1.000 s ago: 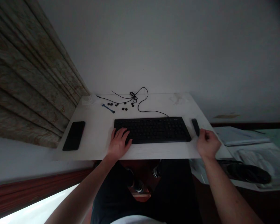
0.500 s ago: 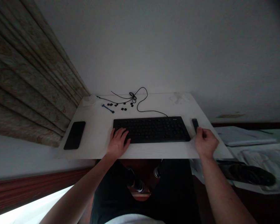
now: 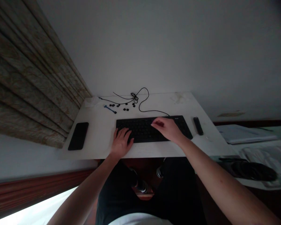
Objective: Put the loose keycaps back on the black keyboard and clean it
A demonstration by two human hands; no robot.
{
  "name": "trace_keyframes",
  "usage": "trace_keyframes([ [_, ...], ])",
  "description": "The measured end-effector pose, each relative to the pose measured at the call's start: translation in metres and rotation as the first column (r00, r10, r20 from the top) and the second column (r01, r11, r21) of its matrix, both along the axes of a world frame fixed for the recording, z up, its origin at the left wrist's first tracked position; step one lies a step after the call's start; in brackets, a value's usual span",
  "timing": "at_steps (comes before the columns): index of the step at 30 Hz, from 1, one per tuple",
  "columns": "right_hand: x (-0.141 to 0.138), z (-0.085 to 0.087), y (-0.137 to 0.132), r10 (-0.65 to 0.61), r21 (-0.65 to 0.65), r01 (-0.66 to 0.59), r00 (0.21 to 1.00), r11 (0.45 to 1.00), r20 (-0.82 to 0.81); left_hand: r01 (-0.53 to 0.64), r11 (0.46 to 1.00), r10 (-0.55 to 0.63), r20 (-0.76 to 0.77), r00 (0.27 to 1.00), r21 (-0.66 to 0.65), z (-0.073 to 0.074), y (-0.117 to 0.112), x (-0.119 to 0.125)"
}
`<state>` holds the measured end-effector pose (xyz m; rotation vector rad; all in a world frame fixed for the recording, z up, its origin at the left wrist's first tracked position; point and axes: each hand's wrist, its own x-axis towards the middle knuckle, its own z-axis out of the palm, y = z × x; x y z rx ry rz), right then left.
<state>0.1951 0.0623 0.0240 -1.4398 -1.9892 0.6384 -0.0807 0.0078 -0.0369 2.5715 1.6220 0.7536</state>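
Observation:
A black keyboard [image 3: 145,126] lies on the white desk [image 3: 98,125]. My left hand [image 3: 120,143] rests flat on the keyboard's left end, fingers spread. Over the keyboard's middle-right hovers my right hand [image 3: 168,128], fingers bent down toward the keys, nothing visible in it. A small black bar-shaped object [image 3: 198,125] lies alone on the desk right of the keyboard. Several loose black keycaps [image 3: 125,107] and a blue tool [image 3: 110,109] lie behind the keyboard, near its tangled cable [image 3: 134,97].
A black phone [image 3: 78,136] lies at the desk's left. A curtain [image 3: 30,81] hangs along the left. To the right, a lower surface holds papers [image 3: 243,134] and a dark object [image 3: 251,170]. My knees are under the desk edge.
My right hand left the small black bar at the desk's right and moved left over the keyboard's keys. The left hand has stayed on the keyboard's left end.

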Motion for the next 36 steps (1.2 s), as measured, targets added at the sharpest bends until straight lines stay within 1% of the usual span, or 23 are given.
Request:
trace_keyframes([
  [1,-0.019,0.006,0.013,0.075,-0.071,-0.072,0.996,0.995,0.037,-0.002,1.000,0.002,0.003,1.000,0.000,0.000,0.000,0.000],
  [3,-0.049,0.014,0.041,0.163,-0.151,-0.139,0.973,0.979,0.163,-0.002,1.000,0.002,0.010,1.000,-0.001,-0.001,0.000,-0.001],
  [4,-0.059,0.016,0.055,0.206,-0.185,-0.167,0.954,0.969,0.218,0.000,1.000,0.000,0.014,1.000,-0.003,-0.001,0.000,-0.001],
  [6,-0.070,0.016,0.078,0.293,-0.279,-0.210,0.909,0.937,0.298,0.006,1.000,-0.006,0.022,1.000,-0.004,-0.001,0.000,-0.002],
  [9,-0.075,0.013,0.100,0.415,-0.452,-0.244,0.848,0.858,0.331,0.010,1.000,-0.010,0.028,1.000,-0.007,-0.001,0.001,-0.002],
  [11,-0.076,0.010,0.108,0.449,-0.510,-0.241,0.827,0.826,0.337,0.010,1.000,-0.010,0.029,1.000,-0.009,-0.002,0.001,-0.002],
  [17,-0.082,0.001,0.123,0.517,-0.571,-0.261,0.781,0.779,0.349,0.022,1.000,-0.021,0.032,0.999,-0.023,-0.001,0.002,-0.003],
  [20,-0.086,0.000,0.130,0.535,-0.595,-0.263,0.773,0.759,0.341,0.017,0.999,-0.016,0.025,1.000,-0.032,-0.001,0.002,-0.002],
  [23,-0.092,0.001,0.136,0.572,-0.624,-0.254,0.725,0.739,0.383,0.014,0.999,-0.013,0.020,1.000,-0.037,-0.001,0.001,-0.001],
  [25,-0.096,0.002,0.140,0.587,-0.621,-0.249,0.689,0.743,0.426,0.015,0.999,-0.014,0.019,1.000,-0.038,-0.001,0.002,-0.001],
  [27,-0.098,0.002,0.141,0.590,-0.618,-0.248,0.676,0.746,0.441,0.014,0.999,-0.013,0.020,1.000,-0.038,0.000,0.002,-0.002],
  [29,-0.097,0.001,0.140,0.585,-0.622,-0.251,0.694,0.742,0.419,0.013,0.999,-0.012,0.027,1.000,-0.039,0.000,0.002,-0.002],
  [31,-0.092,0.001,0.134,0.557,-0.608,-0.265,0.748,0.749,0.361,0.018,0.999,-0.016,0.036,0.999,-0.044,0.000,0.003,-0.003],
  [32,-0.088,0.000,0.129,0.521,-0.581,-0.271,0.792,0.767,0.318,0.021,0.999,-0.019,0.039,0.999,-0.047,0.000,0.003,-0.003],
  [33,-0.083,-0.001,0.122,0.464,-0.537,-0.268,0.843,0.800,0.270,0.024,0.999,-0.022,0.041,0.999,-0.049,0.000,0.003,-0.004],
  [35,-0.069,-0.004,0.102,0.287,-0.393,-0.202,0.943,0.897,0.170,0.024,0.999,-0.021,0.042,0.999,-0.049,0.000,0.003,-0.004],
  [36,-0.060,-0.006,0.090,0.176,-0.296,-0.133,0.976,0.946,0.125,0.021,0.999,-0.019,0.044,0.999,-0.048,0.000,0.002,-0.004],
])
